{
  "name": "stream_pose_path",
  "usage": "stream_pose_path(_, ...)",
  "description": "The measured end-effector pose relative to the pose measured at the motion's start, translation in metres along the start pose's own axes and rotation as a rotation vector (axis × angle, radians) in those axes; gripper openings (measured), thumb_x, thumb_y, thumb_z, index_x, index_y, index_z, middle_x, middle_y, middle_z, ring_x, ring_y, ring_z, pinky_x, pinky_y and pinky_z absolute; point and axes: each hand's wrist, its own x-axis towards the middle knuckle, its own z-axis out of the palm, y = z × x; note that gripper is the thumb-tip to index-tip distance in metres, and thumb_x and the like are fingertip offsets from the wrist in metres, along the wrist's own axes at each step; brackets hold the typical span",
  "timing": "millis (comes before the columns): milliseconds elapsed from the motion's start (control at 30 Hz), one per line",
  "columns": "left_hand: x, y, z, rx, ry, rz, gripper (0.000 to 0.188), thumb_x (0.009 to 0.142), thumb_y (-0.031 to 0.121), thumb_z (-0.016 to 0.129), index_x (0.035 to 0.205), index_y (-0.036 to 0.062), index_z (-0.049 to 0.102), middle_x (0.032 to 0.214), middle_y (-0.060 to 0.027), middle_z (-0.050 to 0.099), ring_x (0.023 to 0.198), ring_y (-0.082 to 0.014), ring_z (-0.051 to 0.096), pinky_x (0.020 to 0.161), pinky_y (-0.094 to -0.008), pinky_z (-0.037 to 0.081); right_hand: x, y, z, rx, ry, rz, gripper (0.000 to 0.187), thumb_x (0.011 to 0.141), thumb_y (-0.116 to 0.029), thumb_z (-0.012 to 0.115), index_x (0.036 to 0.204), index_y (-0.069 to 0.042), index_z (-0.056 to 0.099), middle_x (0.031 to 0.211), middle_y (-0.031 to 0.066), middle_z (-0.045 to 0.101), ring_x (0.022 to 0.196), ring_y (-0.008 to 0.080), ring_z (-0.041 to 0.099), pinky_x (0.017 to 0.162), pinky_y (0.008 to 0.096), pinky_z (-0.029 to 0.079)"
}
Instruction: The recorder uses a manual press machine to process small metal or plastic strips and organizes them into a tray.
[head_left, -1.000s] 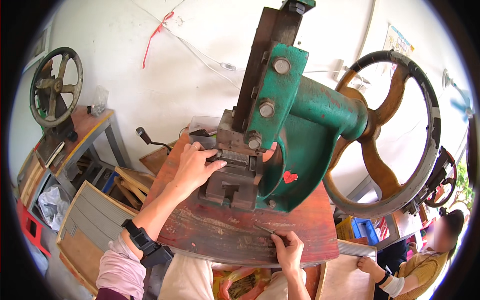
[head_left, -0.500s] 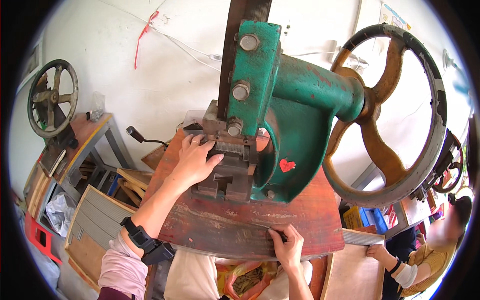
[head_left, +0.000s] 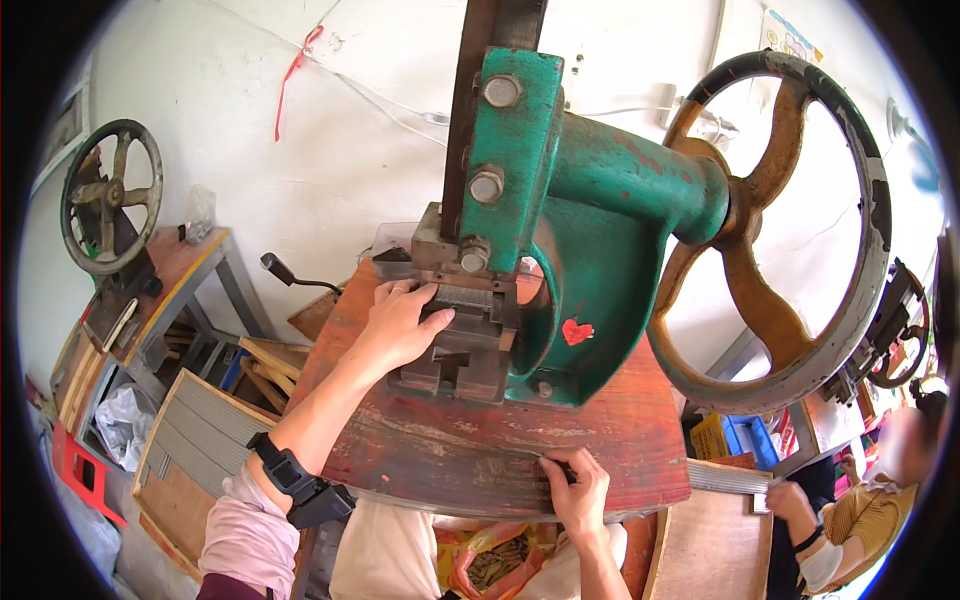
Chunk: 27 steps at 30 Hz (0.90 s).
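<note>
My left hand (head_left: 400, 325) is at the lower block of a green hand press (head_left: 520, 150). Its thumb and index finger close on the left end of a ridged grey metal piece (head_left: 465, 296), which sits under the ram; the far fingertips are partly hidden. Below it stands the dark steel die block (head_left: 455, 365) with a notch cut in its front. Near the front edge of the worn reddish wooden bench (head_left: 430, 440), my right hand (head_left: 580, 490) is closed in a pinch. A very thin dark sliver shows at its fingertips, too small to name.
The press's large handwheel (head_left: 770, 230) stands at right. A shallow wooden tray (head_left: 200, 500) with grey strips lies lower left. Between my legs is a bag of small metal pieces (head_left: 497, 565). At far right, a co-worker's hand (head_left: 790, 503) is beside another wooden tray (head_left: 710, 550).
The view has shifted slightly. Both my hands keep their places. The co-worker's hand has moved right, away from the strips, and a small grey piece shows beside it.
</note>
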Motion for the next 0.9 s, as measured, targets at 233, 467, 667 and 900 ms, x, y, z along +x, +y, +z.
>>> stream_pose_path(233, -0.002, -0.003, 0.003, 0.140, 0.033, 0.056, 0.053, 0.086, 0.035, 0.058, 0.122, -0.0038, 0.052, 0.122, -0.0226, 0.051, 0.116, -0.0378, 0.039, 0.097, -0.0425, 0.036, 0.026, -0.030, -0.002, 0.046, 0.024, -0.100, 0.009, 0.076, 0.001, 0.066, 0.083, -0.004, 0.065, 0.079, 0.0125, 0.065, 0.071, 0.0264, 0.064, 0.063, 0.0323, 0.050)
stream_pose_path(467, -0.004, 0.005, -0.001, 0.082, 0.044, 0.018, 0.053, 0.086, 0.037, 0.058, 0.118, -0.0049, 0.053, 0.114, -0.0228, 0.053, 0.110, -0.0389, 0.044, 0.093, -0.0431, 0.038, 0.091, -0.069, 0.042, 0.204, -0.011, -0.335, 0.012, 0.079, 0.000, 0.062, 0.090, -0.001, 0.058, 0.093, 0.0186, 0.063, 0.086, 0.0322, 0.062, 0.075, 0.0364, 0.048)
stream_pose_path(667, -0.004, -0.011, 0.002, 0.007, 0.167, 0.171, 0.047, 0.082, 0.031, 0.066, 0.107, -0.0069, 0.052, 0.097, -0.0249, 0.056, 0.093, -0.0406, 0.053, 0.078, -0.0439, 0.046, 0.129, -0.069, 0.079, 0.182, -0.030, -0.234, 0.010, 0.080, -0.001, 0.060, 0.088, 0.001, 0.055, 0.085, 0.0182, 0.062, 0.086, 0.0353, 0.058, 0.076, 0.0418, 0.044)
stream_pose_path(900, -0.004, -0.024, -0.022, -0.046, 0.099, 0.249, 0.038, 0.082, 0.025, 0.065, 0.105, -0.0040, 0.057, 0.093, -0.0215, 0.061, 0.090, -0.0372, 0.058, 0.078, -0.0428, 0.046, 0.141, -0.074, 0.087, 0.083, 0.036, -0.219, 0.011, 0.080, -0.001, 0.059, 0.089, 0.002, 0.054, 0.082, 0.0190, 0.061, 0.078, 0.0364, 0.058, 0.071, 0.0422, 0.045)
